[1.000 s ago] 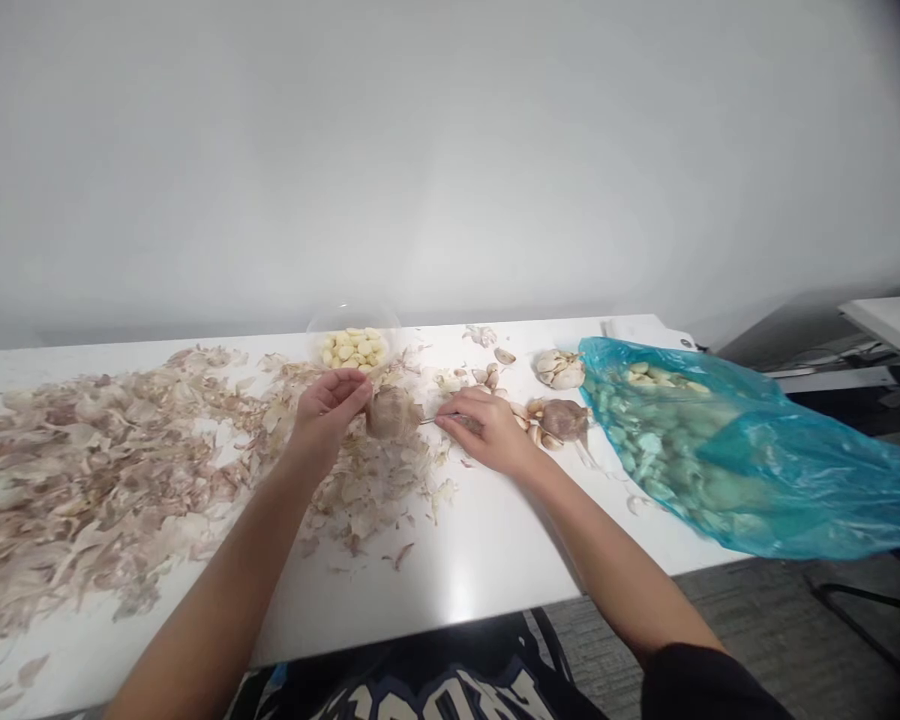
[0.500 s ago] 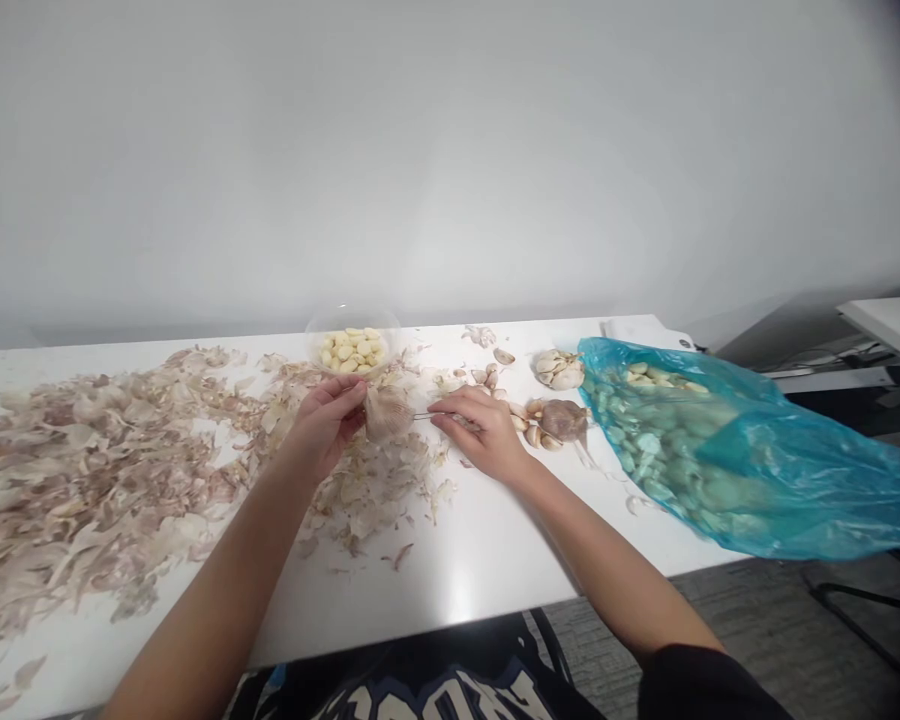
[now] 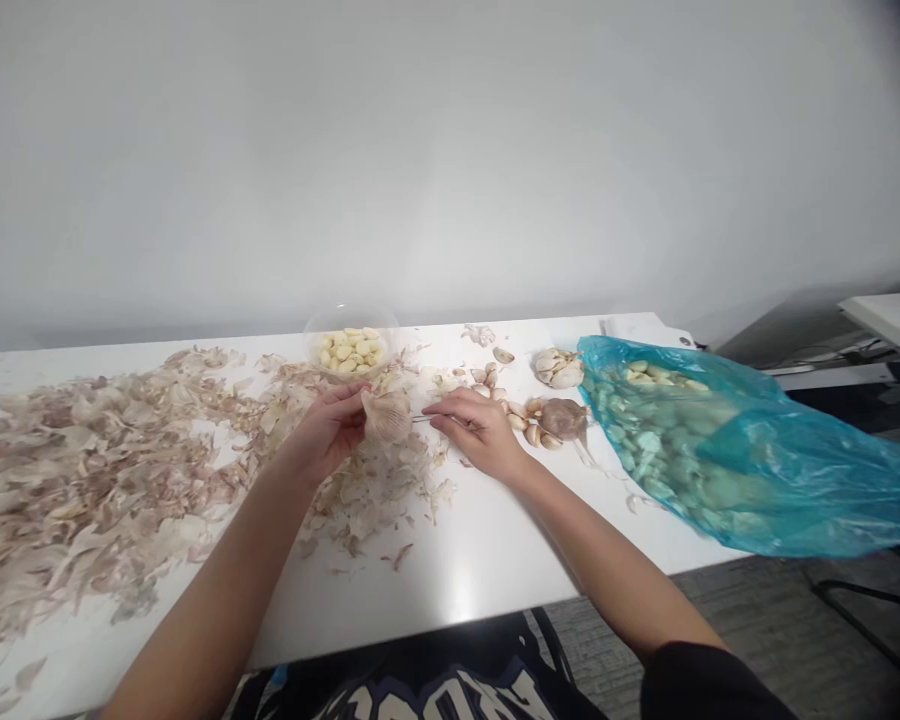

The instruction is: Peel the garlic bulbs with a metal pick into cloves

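Observation:
A pale, papery garlic bulb (image 3: 388, 416) is held above the table by my left hand (image 3: 331, 428), whose fingers pinch its left side. From the other side my right hand (image 3: 481, 430) grips a thin metal tool (image 3: 421, 418); its point reaches the bulb, and my fingers hide the rest, so its exact kind is unclear. Just behind the bulb stands a clear bowl (image 3: 313, 350) with peeled garlic cloves (image 3: 350, 350). Unpeeled cloves (image 3: 517, 414) lie to the right of my right hand, beside a purplish garlic bulb (image 3: 564, 419).
A broad heap of garlic skins (image 3: 105, 470) covers the left of the white table (image 3: 495, 550). At the right, a blue plastic bag (image 3: 780, 470) with garlic cloves hangs past the table edge. Another partly opened garlic bulb (image 3: 558, 367) lies near the bag.
The garlic bulb has turned slightly in my left hand. My right hand has shifted a little left, and less of the metal tool shows between it and the bulb.

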Demonstrator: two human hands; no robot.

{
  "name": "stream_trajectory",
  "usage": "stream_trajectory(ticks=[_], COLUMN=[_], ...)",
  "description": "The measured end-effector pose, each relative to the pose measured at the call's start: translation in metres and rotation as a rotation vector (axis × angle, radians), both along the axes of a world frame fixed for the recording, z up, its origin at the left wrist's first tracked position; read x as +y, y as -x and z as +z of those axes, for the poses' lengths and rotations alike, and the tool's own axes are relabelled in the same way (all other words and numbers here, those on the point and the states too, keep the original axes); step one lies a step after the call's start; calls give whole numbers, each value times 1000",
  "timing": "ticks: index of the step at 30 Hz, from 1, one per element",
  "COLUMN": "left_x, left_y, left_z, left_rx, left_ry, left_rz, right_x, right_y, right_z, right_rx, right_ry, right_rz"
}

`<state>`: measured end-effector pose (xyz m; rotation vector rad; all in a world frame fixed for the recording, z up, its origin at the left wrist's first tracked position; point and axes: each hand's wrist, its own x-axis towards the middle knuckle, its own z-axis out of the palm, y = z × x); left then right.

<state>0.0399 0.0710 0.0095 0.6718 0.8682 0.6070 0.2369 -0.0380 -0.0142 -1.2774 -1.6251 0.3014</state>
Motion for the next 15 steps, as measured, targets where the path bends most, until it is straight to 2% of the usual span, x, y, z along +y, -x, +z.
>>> stream_trajectory(ticks=[7,15], left_x=[-1,-7], left_y=[-2,-7], left_z=[3,4], left_rx=[-6,65], left_ry=[77,190], left_rz=[-41,-28], right_x=[-1,-2], right_y=[0,5], right_z=[0,-2], right_rx=[-18,-65], right_ry=[-42,-161], right_rz=[77,44])
